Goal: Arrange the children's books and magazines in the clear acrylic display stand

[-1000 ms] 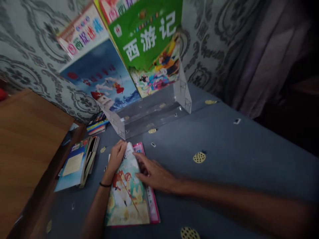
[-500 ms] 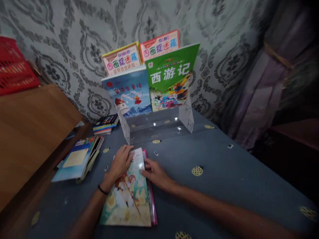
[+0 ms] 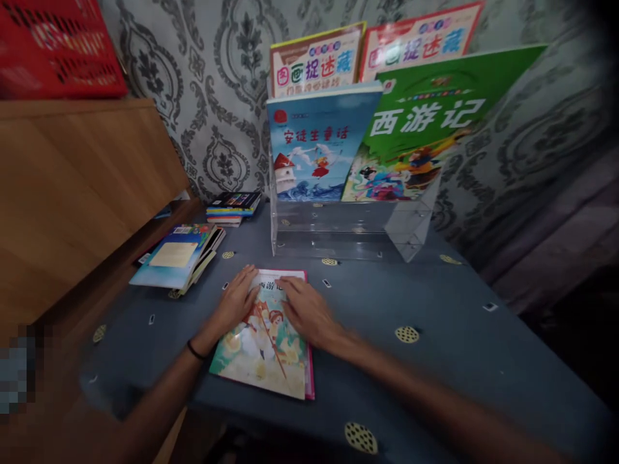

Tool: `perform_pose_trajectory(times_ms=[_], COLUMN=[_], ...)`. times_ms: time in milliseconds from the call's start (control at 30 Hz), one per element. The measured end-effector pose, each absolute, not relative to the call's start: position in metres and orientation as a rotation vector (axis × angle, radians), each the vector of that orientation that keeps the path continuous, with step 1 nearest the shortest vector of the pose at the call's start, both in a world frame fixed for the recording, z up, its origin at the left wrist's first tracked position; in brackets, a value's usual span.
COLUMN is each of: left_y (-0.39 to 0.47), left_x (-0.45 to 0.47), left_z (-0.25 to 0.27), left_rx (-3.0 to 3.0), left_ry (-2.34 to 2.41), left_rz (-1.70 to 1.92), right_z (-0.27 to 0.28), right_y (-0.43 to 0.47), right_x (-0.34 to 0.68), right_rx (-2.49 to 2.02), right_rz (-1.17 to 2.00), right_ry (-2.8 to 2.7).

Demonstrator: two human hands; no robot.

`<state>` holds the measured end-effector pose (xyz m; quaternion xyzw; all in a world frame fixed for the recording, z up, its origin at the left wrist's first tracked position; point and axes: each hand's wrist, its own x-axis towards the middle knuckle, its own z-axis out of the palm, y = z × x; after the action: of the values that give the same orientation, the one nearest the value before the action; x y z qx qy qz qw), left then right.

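A pale green picture book [image 3: 264, 348] with figures on its cover lies flat on the table. Beneath it, a second book with a pink edge [image 3: 310, 374] sticks out on the right; the rest of that one is covered. My left hand [image 3: 236, 299] rests on the upper left of the top book, fingers stretched out. On its upper right lies my right hand [image 3: 307, 309], also with straight fingers, partly over the title. Both hands press flat and grip nothing that I can see.
Behind the books stands a clear acrylic rack [image 3: 338, 238] holding a blue book [image 3: 322, 148], a green book [image 3: 425, 135] and others behind. Stacked books [image 3: 176, 254] lie at left, with a smaller pile [image 3: 235, 206] beyond. A red basket [image 3: 58, 51] sits on a wooden cabinet [image 3: 87, 187].
My right hand has moved from the book's right edge onto its cover. My left hand stays on the upper left. The camera view has turned left.
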<state>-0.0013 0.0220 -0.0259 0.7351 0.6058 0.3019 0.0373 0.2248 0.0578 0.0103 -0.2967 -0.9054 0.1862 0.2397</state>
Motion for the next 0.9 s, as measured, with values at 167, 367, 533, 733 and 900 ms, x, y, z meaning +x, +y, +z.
perform_pose_trajectory(times_ms=[167, 367, 533, 733, 900], left_y=[0.018, 0.019, 0.019, 0.019, 0.021], left_x=[-0.001, -0.003, -0.003, -0.001, 0.001], left_z=[-0.023, -0.023, -0.027, -0.033, -0.031], left_rx=[2.102, 2.011, 1.997, 1.98, 2.032], left_ry=[1.812, 1.775, 1.792, 1.849, 1.864], left_rz=[1.023, 1.06, 1.061, 1.082, 1.015], right_z=[0.002, -0.009, -0.021, -0.034, -0.055], right_y=[0.066, 0.091, 0.101, 0.1, 0.095], right_x=[0.178, 0.165, 0.179, 0.199, 0.214], right_rx=[-0.589, -0.677, -0.856, -0.916, -0.894], right_rz=[0.437, 0.373, 0.322, 0.199, 0.084], right_ry=[-2.778, -2.807, -2.695, -2.595, -2.504])
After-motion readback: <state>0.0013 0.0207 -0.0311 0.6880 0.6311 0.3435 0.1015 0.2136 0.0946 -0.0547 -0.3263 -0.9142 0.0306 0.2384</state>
